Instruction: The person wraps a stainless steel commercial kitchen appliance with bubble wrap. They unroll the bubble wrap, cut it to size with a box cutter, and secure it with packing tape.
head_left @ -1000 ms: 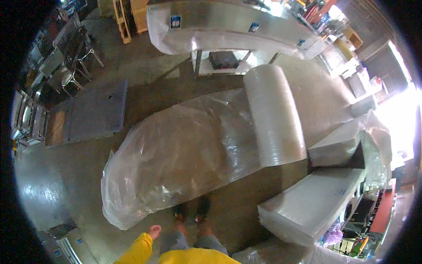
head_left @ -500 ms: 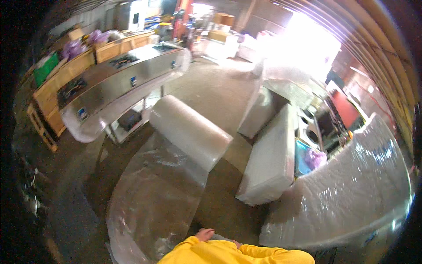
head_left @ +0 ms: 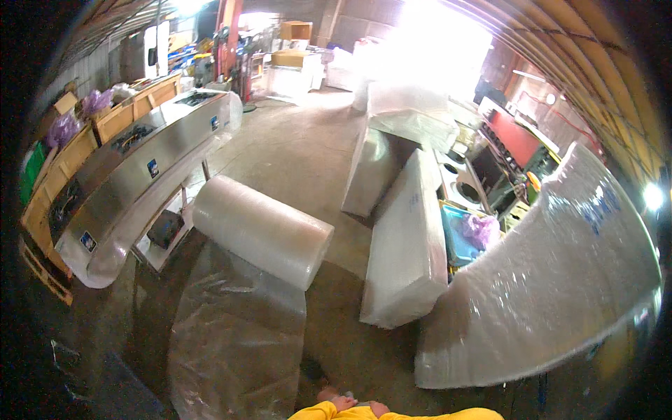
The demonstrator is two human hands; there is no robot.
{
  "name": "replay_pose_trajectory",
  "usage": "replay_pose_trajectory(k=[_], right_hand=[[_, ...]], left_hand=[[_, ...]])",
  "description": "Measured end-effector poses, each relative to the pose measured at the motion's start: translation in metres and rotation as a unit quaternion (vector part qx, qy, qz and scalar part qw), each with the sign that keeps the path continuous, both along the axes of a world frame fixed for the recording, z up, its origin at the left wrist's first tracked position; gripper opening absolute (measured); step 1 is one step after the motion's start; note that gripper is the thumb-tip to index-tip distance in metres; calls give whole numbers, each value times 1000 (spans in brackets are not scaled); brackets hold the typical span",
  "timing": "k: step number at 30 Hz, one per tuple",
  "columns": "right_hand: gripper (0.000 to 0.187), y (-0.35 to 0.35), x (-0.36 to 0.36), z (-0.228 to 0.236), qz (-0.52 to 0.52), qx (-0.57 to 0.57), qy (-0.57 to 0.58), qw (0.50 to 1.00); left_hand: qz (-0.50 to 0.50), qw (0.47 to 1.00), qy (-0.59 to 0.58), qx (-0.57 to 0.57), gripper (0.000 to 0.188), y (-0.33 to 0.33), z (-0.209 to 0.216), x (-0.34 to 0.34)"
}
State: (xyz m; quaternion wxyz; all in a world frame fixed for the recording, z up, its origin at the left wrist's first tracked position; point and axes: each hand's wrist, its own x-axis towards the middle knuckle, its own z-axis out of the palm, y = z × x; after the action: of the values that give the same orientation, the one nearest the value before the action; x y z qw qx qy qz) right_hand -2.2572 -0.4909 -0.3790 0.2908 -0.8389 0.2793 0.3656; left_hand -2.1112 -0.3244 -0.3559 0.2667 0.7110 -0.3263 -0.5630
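At the lower edge, close to my body, my left hand comes out of a yellow sleeve with its fingers curled in. My right hand is just beside it, rounded and closed too. A small greyish patch shows between them; whether either hand holds anything is too small to make out. Ahead and to the left lies a big roll of bubble wrap. Its loose clear sheet runs over the floor toward me, left of my hands. Neither hand touches the roll.
On the right stand a large curved panel in bubble wrap and a wrapped box-shaped piece. Behind them is a blue tray with a purple bag. A long metal counter and wooden crates line the left.
My view has turned to the right and lifted, so the roll and counter sit farther left. My hands show lower in the picture. The roll seems to lie where it was.
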Motion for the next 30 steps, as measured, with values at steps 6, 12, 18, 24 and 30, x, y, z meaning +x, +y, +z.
replay_pose_trajectory(k=[6,12,18,24,30], right_hand=[[43,-31,59,90,-102,210,-85,969],[43,-65,132,110,22,137,-60,989],[39,-120,182,173,273,117,-59,953],[24,-126,330,272,232,47,-184,954],[21,-5,453,192,297,170,-79,936]], left_hand=[[63,961,-244,-111,33,-51,-61,13],[250,967,-4,49,28,-116,-58,39],[314,949,23,-23,30,-89,10,71],[467,879,93,-32,46,-78,67,163],[584,773,108,-223,33,1,98,262]])
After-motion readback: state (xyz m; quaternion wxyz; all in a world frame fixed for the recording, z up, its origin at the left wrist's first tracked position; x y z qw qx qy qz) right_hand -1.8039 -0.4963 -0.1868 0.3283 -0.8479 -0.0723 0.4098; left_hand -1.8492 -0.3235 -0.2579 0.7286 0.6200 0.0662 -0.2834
